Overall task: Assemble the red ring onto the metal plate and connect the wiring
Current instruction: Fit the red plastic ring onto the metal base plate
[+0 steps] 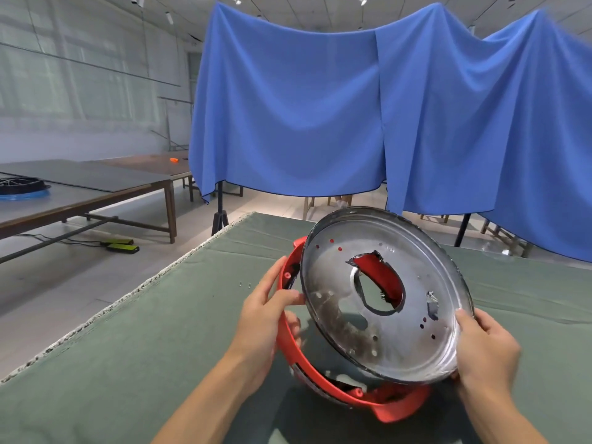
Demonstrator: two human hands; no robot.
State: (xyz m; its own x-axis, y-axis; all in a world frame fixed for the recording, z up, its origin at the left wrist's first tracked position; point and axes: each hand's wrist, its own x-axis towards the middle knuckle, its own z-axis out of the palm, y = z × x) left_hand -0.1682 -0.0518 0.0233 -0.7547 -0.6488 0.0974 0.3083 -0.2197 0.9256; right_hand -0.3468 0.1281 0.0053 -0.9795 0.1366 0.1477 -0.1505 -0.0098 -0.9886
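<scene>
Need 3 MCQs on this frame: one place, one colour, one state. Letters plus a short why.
1. Where does the red ring sit relative to the metal plate?
A. behind and below it
B. stacked on top
C. across the table

2. What colour is the table cover?
A. white
B. green
C. black

3. How is the plate held?
A. flat on the table
B. tilted, gripped at both edges
C. in one hand only

Key: 1 A, the ring shows through the plate's centre hole and under its lower rim. 2 B, green cloth. 3 B, left hand and right hand grip opposite edges.
</scene>
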